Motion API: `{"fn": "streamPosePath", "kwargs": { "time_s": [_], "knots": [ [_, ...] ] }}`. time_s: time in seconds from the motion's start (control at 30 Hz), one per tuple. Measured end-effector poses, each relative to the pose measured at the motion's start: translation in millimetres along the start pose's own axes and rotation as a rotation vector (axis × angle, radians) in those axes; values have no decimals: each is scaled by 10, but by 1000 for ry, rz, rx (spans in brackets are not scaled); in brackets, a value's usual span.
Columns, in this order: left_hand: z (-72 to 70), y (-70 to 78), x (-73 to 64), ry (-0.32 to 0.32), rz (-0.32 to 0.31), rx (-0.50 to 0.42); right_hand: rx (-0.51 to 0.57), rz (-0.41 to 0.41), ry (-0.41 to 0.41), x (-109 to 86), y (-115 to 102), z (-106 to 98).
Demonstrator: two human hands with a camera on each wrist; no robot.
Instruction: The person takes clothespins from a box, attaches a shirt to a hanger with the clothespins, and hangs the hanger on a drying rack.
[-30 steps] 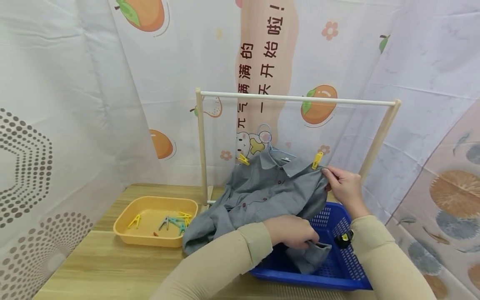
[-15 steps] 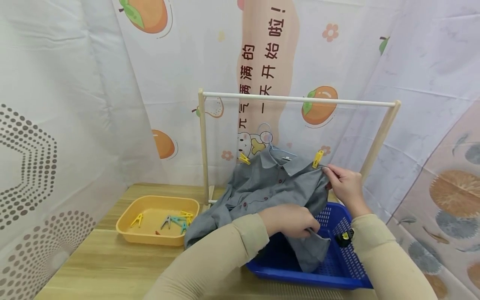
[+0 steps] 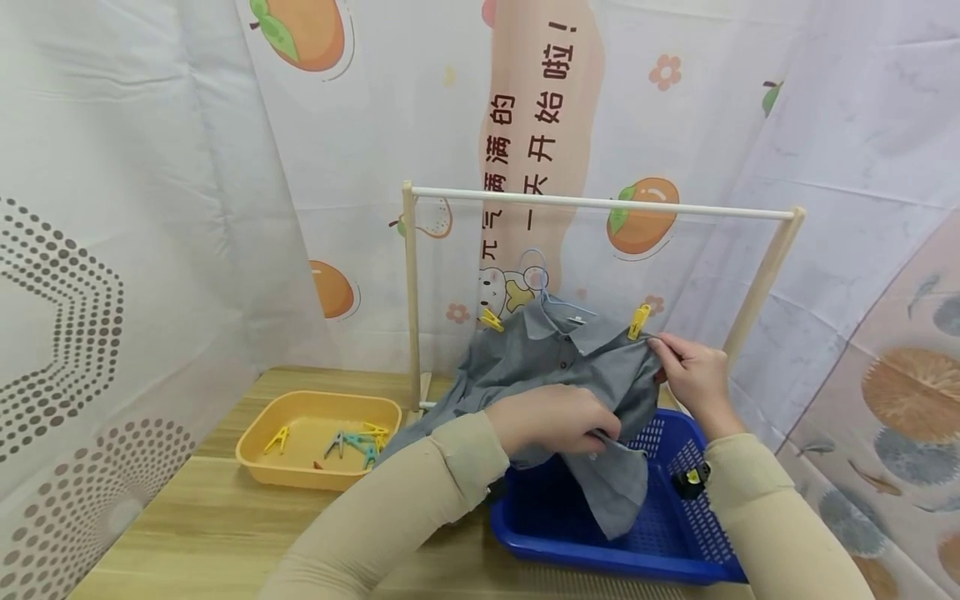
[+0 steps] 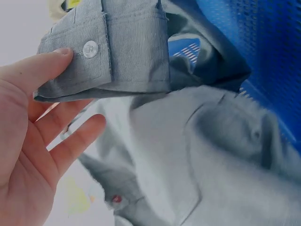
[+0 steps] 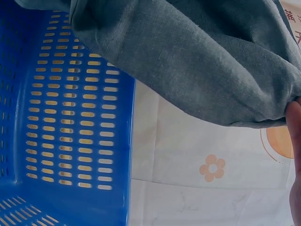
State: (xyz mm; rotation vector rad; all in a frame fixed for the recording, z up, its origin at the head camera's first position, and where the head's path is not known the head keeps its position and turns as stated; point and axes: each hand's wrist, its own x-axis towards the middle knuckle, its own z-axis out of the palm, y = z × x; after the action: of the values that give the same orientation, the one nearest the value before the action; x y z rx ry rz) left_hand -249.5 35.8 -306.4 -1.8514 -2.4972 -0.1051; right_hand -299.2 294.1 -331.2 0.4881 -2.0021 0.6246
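A grey button-up shirt [image 3: 592,362] hangs on a light blue hanger [image 3: 542,275], with a yellow clothespin [image 3: 639,322] at one shoulder and another yellow clothespin [image 3: 491,320] at the other. My left hand [image 3: 558,417] pinches the shirt's cuff [image 4: 134,52] between thumb and fingers; a white button shows beside the thumb in the left wrist view. At the shoulder on the right, my right hand [image 3: 693,375] pinches the cloth just below the clothespin. In the right wrist view only part of that hand shows at the edge. The sleeve end hangs over a blue basket [image 3: 600,557].
Behind the shirt stands a drying rack with a white rail [image 3: 600,202] and wooden posts. A yellow tray [image 3: 255,462] holding several clothespins [image 3: 277,439] is on the wooden table [image 3: 187,517] at left. Printed curtains [image 3: 360,125] surround the table.
My left hand has moved left and slightly up, drawing the cuff with it, so more of the basket shows. The right hand keeps its hold at the shoulder. The head view has shifted slightly.
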Motion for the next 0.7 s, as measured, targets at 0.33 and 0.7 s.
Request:
{"fn": "streamPosePath", "kwargs": {
  "time_s": [0.33, 0.7],
  "knots": [
    [-282, -48, -395, 150, 62, -28, -19, -17, 7, 1, -12, 0],
    [-495, -146, -847, 255, 19, -91, -47, -43, 21, 4, -30, -15]
  ]
}}
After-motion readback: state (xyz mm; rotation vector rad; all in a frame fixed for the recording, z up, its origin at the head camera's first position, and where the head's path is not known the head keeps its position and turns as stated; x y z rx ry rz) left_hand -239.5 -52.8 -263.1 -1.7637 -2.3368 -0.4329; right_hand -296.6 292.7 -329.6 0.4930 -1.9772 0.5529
